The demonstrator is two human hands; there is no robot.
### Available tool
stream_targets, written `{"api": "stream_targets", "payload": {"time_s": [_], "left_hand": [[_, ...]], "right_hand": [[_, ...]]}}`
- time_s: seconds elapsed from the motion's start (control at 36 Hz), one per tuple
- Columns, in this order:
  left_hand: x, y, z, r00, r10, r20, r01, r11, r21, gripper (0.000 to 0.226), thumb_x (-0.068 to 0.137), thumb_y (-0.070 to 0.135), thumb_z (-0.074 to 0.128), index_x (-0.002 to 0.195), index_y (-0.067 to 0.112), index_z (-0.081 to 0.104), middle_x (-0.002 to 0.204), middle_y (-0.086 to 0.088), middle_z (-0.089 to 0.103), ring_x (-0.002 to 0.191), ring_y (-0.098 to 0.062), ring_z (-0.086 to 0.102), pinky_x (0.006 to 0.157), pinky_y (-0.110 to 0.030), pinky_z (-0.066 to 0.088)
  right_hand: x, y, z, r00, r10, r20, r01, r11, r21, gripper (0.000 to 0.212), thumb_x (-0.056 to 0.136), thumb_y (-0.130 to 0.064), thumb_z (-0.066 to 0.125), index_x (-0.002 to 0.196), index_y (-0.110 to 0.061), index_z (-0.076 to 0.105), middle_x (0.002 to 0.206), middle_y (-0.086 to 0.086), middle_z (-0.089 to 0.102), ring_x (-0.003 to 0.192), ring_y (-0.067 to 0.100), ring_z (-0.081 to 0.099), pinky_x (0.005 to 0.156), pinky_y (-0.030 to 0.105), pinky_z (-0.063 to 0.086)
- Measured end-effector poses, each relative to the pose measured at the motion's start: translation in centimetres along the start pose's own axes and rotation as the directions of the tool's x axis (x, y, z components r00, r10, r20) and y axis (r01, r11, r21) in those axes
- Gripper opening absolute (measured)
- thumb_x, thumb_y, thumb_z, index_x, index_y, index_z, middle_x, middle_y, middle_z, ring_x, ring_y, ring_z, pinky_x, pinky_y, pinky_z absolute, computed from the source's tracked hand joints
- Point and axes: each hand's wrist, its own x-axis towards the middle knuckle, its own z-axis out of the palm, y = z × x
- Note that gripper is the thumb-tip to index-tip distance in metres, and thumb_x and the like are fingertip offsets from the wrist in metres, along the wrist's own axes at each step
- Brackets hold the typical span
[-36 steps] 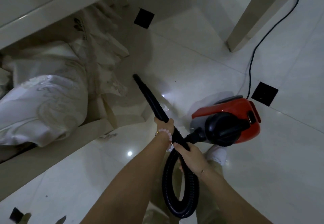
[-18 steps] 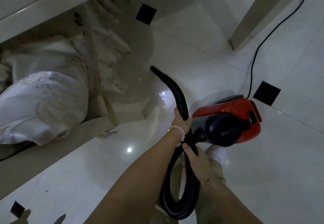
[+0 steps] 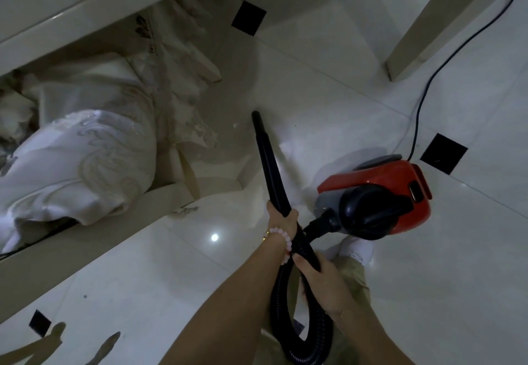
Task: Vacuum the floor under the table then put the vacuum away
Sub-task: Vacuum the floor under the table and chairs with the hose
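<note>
**Two hands on one hose, nozzle at the floor by the table**

No brand, label or writing can be read anywhere; the small dark panel on the vacuum's red shell is too dim to make out.

One vacuum point(image 3: 380, 193) sits on the pale tiled floor point(image 3: 328, 58) at right of centre, red on top with a grey front and a black round housing. One black cord point(image 3: 423, 101) runs from behind it up past a table leg point(image 3: 428, 27) toward the upper right corner. One black hose point(image 3: 288, 301) leaves the vacuum's front, loops down near the bottom edge and comes back up into a tapering nozzle point(image 3: 264, 150), whose tip is at or just above the floor near the cloth's fringe; contact cannot be told.

The left hand point(image 3: 281, 221) is wrapped tight around the nozzle's lower end, with a bead bracelet point(image 3: 281, 239) on its wrist. The right hand point(image 3: 320, 281) is clamped on the ribbed hose just behind it.

The table point(image 3: 71, 13) edge crosses the upper left. Under it lies one white embroidered cloth point(image 3: 85, 159), bundled on a pale base. Three black inset squares point(image 3: 248, 18) show whole in the floor, with a sliver of another by the hose loop. One white shoe point(image 3: 357, 250) shows beneath the vacuum.
</note>
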Motion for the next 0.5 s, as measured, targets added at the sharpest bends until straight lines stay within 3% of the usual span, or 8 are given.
{"api": "stream_targets", "payload": {"time_s": [0.08,0.19,0.28,0.33,0.44,0.5], "left_hand": [[-0.2,-0.3,0.2,0.999,0.002,-0.044,-0.003,1.0,-0.016,0.051,0.098,0.017,0.046,0.141,0.006,0.021,0.084,0.004,0.045,0.094,-0.02,0.048,0.08,-0.024,0.041],[0.1,-0.1,0.5,0.993,-0.052,-0.109,0.044,0.996,-0.078,0.056,0.096,0.015,0.048,0.143,0.006,0.02,0.105,-0.008,0.048,0.094,-0.024,0.051,0.095,-0.035,0.046],[0.4,0.1,0.4,0.982,-0.111,-0.15,0.08,0.977,-0.198,0.056,0.096,0.014,0.048,0.144,0.004,0.02,0.12,-0.01,0.049,0.11,-0.028,0.053,0.105,-0.043,0.042],[0.5,0.2,0.2,0.972,-0.116,-0.205,0.08,0.982,-0.172,0.056,0.095,0.014,0.049,0.144,0.003,0.022,0.133,-0.018,0.049,0.118,-0.031,0.052,0.105,-0.043,0.041],[0.9,0.2,-0.3,0.965,-0.134,-0.227,0.1,0.983,-0.152,0.033,0.097,0.012,0.046,0.127,0.005,0.034,0.107,-0.008,0.044,0.098,-0.02,0.043,0.099,-0.034,0.041],[1.2,0.1,-0.4,0.97,-0.117,-0.215,0.091,0.988,-0.127,0.023,0.098,0.011,0.044,0.118,0.004,0.036,0.102,-0.007,0.047,0.099,-0.02,0.043,0.098,-0.032,0.04]], "right_hand": [[0.1,0.4,-0.2,1.0,0.001,0.007,-0.001,1.0,-0.023,0.018,0.092,-0.035,0.057,0.097,-0.018,0.056,0.057,0.003,0.054,0.042,0.011,0.05,0.04,0.021,0.041],[0.4,0.3,-0.4,1.0,0.003,0.02,-0.003,0.999,-0.041,0.024,0.091,-0.036,0.057,0.097,-0.012,0.058,0.057,0.002,0.056,0.043,0.013,0.05,0.041,0.022,0.041],[0.7,0.1,-0.4,0.999,0.012,0.037,-0.011,0.999,-0.034,0.03,0.091,-0.036,0.058,0.097,-0.007,0.058,0.059,0.003,0.056,0.043,0.012,0.05,0.04,0.02,0.041],[0.9,-0.1,-0.4,0.999,0.008,0.045,-0.006,0.998,-0.057,0.029,0.091,-0.037,0.058,0.094,-0.009,0.058,0.06,0.004,0.056,0.043,0.012,0.049,0.04,0.02,0.04],[1.4,-0.1,-0.2,0.998,0.017,0.062,-0.013,0.998,-0.057,0.028,0.09,-0.04,0.058,0.09,-0.013,0.059,0.056,0.002,0.055,0.04,0.012,0.049,0.041,0.02,0.04],[1.5,-0.1,-0.1,0.998,0.02,0.065,-0.017,0.999,-0.05,0.029,0.09,-0.04,0.058,0.092,-0.011,0.059,0.056,0.003,0.055,0.039,0.012,0.049,0.041,0.02,0.04]]}}
